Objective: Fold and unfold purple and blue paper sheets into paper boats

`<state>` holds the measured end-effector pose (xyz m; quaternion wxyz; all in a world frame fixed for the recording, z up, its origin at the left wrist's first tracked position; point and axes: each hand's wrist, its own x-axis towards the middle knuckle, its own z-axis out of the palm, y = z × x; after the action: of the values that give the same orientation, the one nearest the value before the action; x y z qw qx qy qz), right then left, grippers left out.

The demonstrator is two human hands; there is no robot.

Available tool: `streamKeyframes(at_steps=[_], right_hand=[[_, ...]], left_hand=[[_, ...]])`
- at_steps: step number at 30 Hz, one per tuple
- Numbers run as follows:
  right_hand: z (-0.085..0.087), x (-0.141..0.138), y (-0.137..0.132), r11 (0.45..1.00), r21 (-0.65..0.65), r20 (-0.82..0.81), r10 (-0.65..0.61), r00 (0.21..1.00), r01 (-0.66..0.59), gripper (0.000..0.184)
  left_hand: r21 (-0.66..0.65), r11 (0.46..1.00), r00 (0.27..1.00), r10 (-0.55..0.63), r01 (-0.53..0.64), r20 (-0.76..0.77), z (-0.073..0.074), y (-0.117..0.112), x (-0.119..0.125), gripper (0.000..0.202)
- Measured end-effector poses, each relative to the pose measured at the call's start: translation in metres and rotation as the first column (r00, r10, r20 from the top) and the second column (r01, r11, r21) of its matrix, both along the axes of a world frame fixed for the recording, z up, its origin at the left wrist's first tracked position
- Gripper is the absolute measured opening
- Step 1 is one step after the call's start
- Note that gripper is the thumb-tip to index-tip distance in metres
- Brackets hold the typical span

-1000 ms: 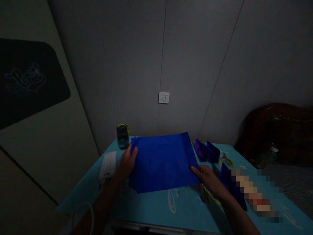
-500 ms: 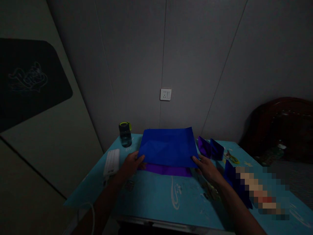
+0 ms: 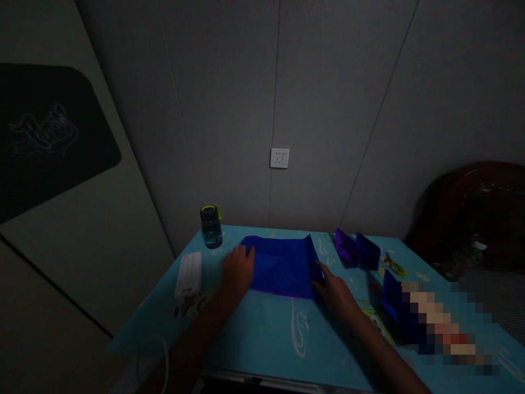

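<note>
A creased blue paper sheet (image 3: 279,268) lies on the table in front of me, its far right corner raised. A thin purple strip shows along its near edge, from a purple sheet mostly hidden underneath. My left hand (image 3: 239,271) is at the left edge of the blue sheet, fingers curled and closed on that side. At the right edge is my right hand (image 3: 334,290), thumb and forefinger spread apart and touching the paper.
A water bottle (image 3: 211,227) and a white power strip-like block (image 3: 190,273) stand left. Folded purple (image 3: 345,247) and blue (image 3: 368,251) pieces sit back right. Another folded blue piece (image 3: 400,312) is nearer, beside a blurred patch. A cable (image 3: 166,355) hangs front left.
The blue sheet has come down from above the purple sheet and now lies over it. My left hand has moved right and up along its edge; my right hand's fingers have spread.
</note>
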<state>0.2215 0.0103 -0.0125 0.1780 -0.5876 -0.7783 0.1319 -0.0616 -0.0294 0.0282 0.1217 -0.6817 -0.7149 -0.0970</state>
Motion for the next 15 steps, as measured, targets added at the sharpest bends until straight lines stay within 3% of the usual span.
streamKeyframes(at_steps=[2,4,7,10,12,15], right_hand=[[0.003,-0.002,-0.005,1.0,-0.007,0.129,-0.008,0.992,0.009,0.062],[0.008,-0.003,-0.008,1.0,-0.028,0.236,0.005,0.972,0.001,0.057],[0.018,-0.001,-0.008,0.999,0.003,0.373,0.029,0.927,-0.033,0.047],[0.03,-0.01,-0.001,0.98,0.175,0.492,-0.007,0.87,-0.091,0.043],[0.034,-0.025,0.008,0.955,0.251,0.502,0.012,0.865,-0.159,0.044],[0.028,-0.056,0.027,0.952,0.219,0.411,0.111,0.905,-0.216,0.054]], left_hand=[[-0.009,0.989,0.989,-0.146,0.146,-0.013,-0.007,0.021,0.009,0.045],[-0.034,0.978,0.979,-0.206,0.206,0.008,-0.022,0.039,0.011,0.052],[-0.113,0.971,0.975,-0.204,0.213,0.089,-0.048,0.055,0.006,0.061],[-0.128,0.974,0.975,-0.169,0.188,0.146,-0.066,0.059,0.0,0.064],[-0.111,0.978,0.975,-0.161,0.179,0.156,-0.071,0.058,0.0,0.064],[-0.075,0.984,0.977,-0.151,0.163,0.149,-0.072,0.053,0.001,0.063]])
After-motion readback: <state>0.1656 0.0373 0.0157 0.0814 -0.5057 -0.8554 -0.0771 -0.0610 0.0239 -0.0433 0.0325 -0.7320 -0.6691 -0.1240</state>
